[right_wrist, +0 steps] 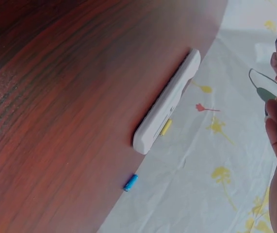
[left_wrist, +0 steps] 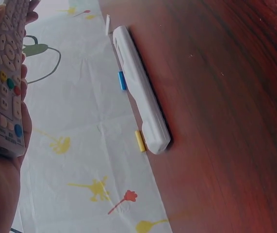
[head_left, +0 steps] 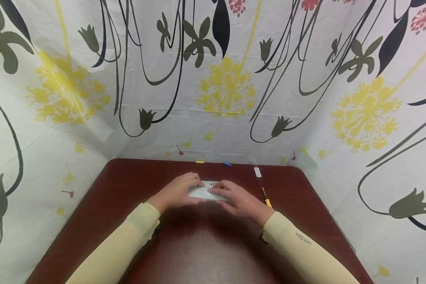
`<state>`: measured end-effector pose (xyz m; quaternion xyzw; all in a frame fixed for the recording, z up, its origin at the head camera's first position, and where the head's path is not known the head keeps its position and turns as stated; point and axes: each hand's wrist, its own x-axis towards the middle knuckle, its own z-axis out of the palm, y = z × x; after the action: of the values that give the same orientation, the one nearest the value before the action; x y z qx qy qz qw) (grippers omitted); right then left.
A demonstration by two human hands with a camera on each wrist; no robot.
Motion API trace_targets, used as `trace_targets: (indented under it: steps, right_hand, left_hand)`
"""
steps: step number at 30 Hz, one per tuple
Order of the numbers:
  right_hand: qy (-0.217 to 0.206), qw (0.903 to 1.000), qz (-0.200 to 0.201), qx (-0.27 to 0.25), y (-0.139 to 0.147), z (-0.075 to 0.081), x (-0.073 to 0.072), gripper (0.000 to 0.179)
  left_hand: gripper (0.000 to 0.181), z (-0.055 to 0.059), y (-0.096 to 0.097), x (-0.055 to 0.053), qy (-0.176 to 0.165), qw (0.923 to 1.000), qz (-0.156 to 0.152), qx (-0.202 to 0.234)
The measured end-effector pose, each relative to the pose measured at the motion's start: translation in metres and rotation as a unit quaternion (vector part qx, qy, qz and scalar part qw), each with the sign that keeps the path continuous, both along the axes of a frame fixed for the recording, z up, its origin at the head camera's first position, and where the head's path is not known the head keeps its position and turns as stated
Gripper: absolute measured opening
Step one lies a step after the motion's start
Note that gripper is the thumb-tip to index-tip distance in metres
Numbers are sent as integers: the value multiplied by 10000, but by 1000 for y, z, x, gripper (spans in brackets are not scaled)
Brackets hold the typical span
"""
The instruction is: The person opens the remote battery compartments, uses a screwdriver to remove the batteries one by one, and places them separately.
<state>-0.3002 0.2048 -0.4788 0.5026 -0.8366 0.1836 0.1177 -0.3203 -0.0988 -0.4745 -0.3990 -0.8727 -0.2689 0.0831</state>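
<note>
Both hands hold a white remote control (left_wrist: 5, 82) over the table; its button side, with red, blue, green and yellow keys, shows in the left wrist view. In the head view its plain pale side (head_left: 198, 193) is up. My left hand (head_left: 181, 192) grips the left end, fingers round the edge. The other end is gripped by my right hand (head_left: 239, 200), whose fingers lie over the pale side. Beyond the remote lies a long white casing (left_wrist: 140, 92), partly hidden by the hands in the head view.
At the table's far edge lie a yellow battery (head_left: 199, 162) and a blue battery (head_left: 227, 164). A small white cover (head_left: 257, 172) lies to the right, with a yellow-handled screwdriver (head_left: 268, 202) nearer me. Flower-patterned sheets (head_left: 213, 134) hang round the dark red table (head_left: 206, 252).
</note>
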Motion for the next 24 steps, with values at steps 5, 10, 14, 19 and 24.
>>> trace_targets:
  steps: [5, 10, 14, 19, 24]
  right_hand:
    - [138, 9999, 2, 5, 0, 0, 1, 53]
    - [228, 9997, 25, -3, 0, 2, 4, 58]
    - [301, 9995, 7, 17, 1, 3, 4, 59]
    - [280, 9996, -44, 69, 1, 4, 4, 55]
    - [282, 9995, -44, 99, 1, 3, 5, 54]
  left_hand:
    - [42, 0, 1, 1, -38, 10000, -2, 24]
    - [41, 1, 1, 2, -65, 10000, 31, 24]
    - [42, 1, 0, 1, -60, 10000, 9, 72]
    - [43, 0, 0, 0, -35, 10000, 11, 63]
    - [43, -1, 0, 0, -59, 10000, 7, 65]
